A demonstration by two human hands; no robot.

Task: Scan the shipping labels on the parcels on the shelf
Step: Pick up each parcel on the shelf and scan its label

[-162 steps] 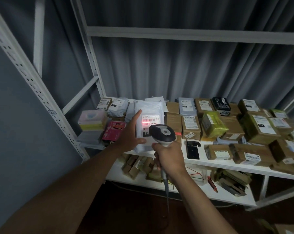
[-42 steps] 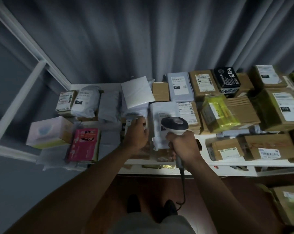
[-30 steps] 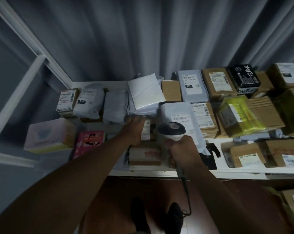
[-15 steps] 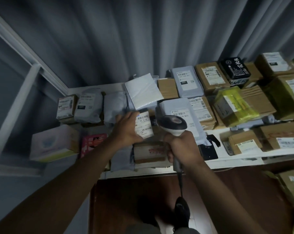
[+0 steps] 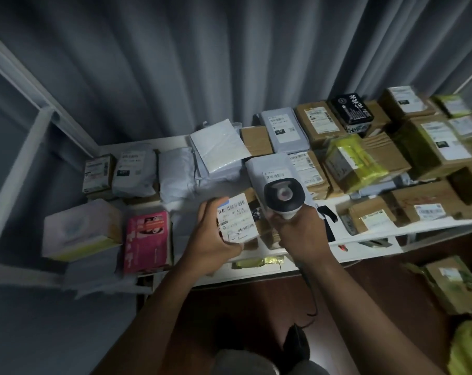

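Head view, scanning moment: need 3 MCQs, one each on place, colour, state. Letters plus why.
1. Where does the pink box lie?
A. Left of the left hand
B. Behind the black box
C. On the floor

2. What colour is the wrap on the parcel right of the scanner?
A. Red
B. Yellow-green
C. Blue

3. What is the left hand doing?
A. Hanging idle
B. Pressing flat on the shelf
C. Gripping a small labelled parcel

Answers:
1 A: it sits at the shelf's front edge, left of that hand.
2 B: the yellow-green wrapped parcel shows that tint.
3 C: fingers curl round the small parcel, label up, beside the scanner in the right hand.
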